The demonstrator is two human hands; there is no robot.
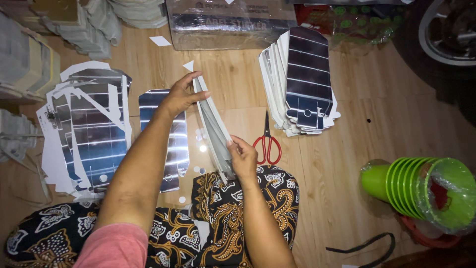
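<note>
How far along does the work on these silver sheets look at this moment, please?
Done, by the look of it: a neat pile of trimmed sheets beyond the scissors. In hand: the left hand and right hand hold a stack on edge. Probably left: the untidy sheets with white margins, plus one loose sheet.

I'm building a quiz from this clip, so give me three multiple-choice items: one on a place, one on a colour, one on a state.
1. Where are the scissors?
A. on the wooden floor
B. in the left hand
C. on the cups

2. What colour are the stacked cups?
A. red
B. green
C. blue

3. How is the sheet stack held?
A. flat on the floor
B. on edge between both hands
C. rolled up

A: scissors lie right of the right hand.
B: cups look bright green.
B: left hand grips the top, right hand the bottom.
</note>
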